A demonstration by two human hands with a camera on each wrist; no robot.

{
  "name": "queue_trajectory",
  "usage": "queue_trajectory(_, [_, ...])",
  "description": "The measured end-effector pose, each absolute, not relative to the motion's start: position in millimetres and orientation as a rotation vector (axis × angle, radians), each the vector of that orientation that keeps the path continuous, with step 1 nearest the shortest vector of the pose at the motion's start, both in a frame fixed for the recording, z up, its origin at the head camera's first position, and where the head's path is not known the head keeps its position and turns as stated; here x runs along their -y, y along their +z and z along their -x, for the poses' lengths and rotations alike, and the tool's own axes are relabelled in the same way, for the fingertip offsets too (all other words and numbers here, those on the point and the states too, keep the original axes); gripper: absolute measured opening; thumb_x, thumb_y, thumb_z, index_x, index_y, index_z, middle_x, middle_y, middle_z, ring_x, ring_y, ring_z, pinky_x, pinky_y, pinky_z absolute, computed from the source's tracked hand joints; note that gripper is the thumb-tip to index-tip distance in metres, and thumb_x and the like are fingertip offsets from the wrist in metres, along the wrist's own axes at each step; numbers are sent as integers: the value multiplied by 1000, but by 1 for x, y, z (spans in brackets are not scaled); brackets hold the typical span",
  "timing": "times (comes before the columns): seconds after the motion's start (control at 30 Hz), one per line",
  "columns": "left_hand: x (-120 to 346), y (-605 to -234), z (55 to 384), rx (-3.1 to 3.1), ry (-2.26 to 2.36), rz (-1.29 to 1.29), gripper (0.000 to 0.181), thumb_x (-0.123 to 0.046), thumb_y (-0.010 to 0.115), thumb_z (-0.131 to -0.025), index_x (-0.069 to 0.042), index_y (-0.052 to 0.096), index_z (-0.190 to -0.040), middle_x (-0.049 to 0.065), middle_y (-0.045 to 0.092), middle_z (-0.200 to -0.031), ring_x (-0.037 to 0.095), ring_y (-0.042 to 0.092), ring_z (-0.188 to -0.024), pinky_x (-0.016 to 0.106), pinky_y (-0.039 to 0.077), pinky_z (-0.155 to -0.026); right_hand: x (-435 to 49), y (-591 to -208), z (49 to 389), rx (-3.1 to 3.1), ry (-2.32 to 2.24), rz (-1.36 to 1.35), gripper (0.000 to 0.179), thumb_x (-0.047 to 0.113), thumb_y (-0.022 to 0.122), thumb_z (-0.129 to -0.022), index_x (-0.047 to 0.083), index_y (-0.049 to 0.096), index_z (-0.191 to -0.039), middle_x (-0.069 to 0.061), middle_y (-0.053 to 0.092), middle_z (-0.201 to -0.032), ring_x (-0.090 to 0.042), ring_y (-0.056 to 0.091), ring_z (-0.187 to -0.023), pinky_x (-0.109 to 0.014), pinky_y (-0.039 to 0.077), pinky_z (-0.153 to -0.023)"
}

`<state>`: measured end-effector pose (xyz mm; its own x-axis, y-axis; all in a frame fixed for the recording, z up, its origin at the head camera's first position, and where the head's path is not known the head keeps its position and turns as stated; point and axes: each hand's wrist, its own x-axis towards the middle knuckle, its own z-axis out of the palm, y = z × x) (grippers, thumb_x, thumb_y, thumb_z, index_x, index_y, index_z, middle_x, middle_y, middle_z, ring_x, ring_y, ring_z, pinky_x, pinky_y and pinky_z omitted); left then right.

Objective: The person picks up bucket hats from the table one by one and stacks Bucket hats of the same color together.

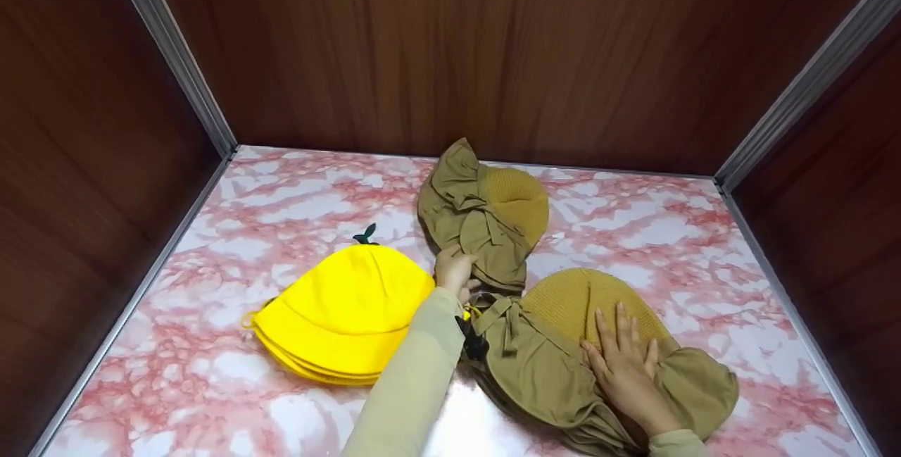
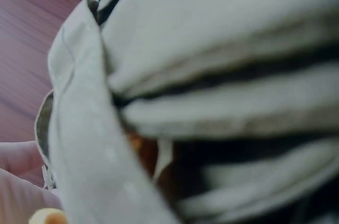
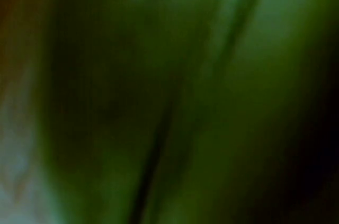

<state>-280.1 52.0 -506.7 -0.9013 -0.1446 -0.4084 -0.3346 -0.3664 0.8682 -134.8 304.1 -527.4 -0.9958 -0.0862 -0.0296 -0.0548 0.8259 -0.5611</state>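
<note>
An olive sun hat with a woven mustard crown lies on its side at the back middle. Its brim edge is pinched by my left hand, with the thumb partly hidden. In the left wrist view, folds of the hat's fabric fill most of the picture, and a bit of the hand shows at lower left. Spread fingers of my right hand rest flat on the woven crown of a stack of similar olive hats at front right. Dark, blurred cloth fills the right wrist view.
Several nested yellow bucket hats, topped by a green leaf, lie left of my left forearm. The pink and white marbled table is enclosed by brown wood panels at the back and sides, with metal corner posts.
</note>
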Motion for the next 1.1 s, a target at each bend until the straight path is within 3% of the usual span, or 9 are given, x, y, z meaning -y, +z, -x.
queue_trajectory(0.27, [-47,-505,285,-1117,2725,763,89,15,58,-84,-13,5,-149,24,22,-149,38,49,-124,48,52,-100,-305,-527,136,-2937,-942,134,67,37,43,-105,8,16,-158,-22,-11,-164,-53,-10,-147,-69,-22,-109])
queue_trajectory(0.37, [-44,-502,286,-966,2696,719,62,15,54,-84,1,30,-140,21,42,-131,31,56,-106,39,57,-89,-307,-526,137,-2913,-1002,151,67,36,44,-105,7,16,-158,-23,-12,-164,-54,-10,-146,-70,-24,-108])
queue_trajectory(0.43, [-44,-500,286,-922,2670,674,30,16,50,-84,9,51,-113,18,52,-112,28,58,-94,33,57,-78,-308,-525,138,-2886,-1052,160,67,36,45,-105,7,16,-158,-24,-13,-163,-55,-11,-146,-69,-25,-107])
queue_trajectory(0.5, [-44,-497,285,-896,2665,634,13,17,48,-84,10,57,-89,16,55,-97,25,57,-86,30,55,-69,-309,-524,139,-2859,-1098,173,67,35,45,-105,6,16,-158,-24,-13,-163,-56,-12,-145,-69,-27,-107])
queue_trajectory(0.53, [-45,-495,284,-879,2666,609,14,17,46,-84,8,56,-87,14,54,-95,25,57,-85,29,55,-68,-310,-523,139,-2846,-1116,176,67,34,45,-105,6,15,-158,-24,-14,-163,-55,-12,-145,-69,-27,-106])
queue_trajectory(0.67, [-50,-487,276,-834,2696,513,35,22,43,-82,6,49,-113,15,52,-102,26,57,-91,31,55,-71,-315,-521,140,-2788,-1212,180,67,33,46,-105,7,15,-158,-23,-14,-163,-53,-13,-146,-67,-31,-105])
queue_trajectory(0.8, [-57,-475,266,-898,2719,435,69,25,42,-79,-8,33,-139,17,48,-113,29,58,-96,37,57,-75,-323,-515,139,-2719,-1310,160,69,33,48,-104,12,13,-160,-19,-13,-164,-51,-13,-147,-64,-33,-106])
queue_trajectory(0.97, [-64,-454,253,-1060,2732,345,74,26,45,-76,-11,36,-140,16,51,-115,29,60,-94,41,57,-76,-333,-500,132,-2550,-1418,-10,80,35,55,-101,31,-1,-159,-12,-14,-165,-48,-26,-144,-69,-28,-105])
queue_trajectory(1.1, [-76,-439,237,-1093,2778,287,72,26,47,-75,-9,39,-137,15,56,-113,26,63,-88,39,58,-71,-328,-481,126,-2455,-1579,-168,89,32,59,-99,27,-6,-159,-11,-10,-166,-43,-22,-147,-72,-12,-112])
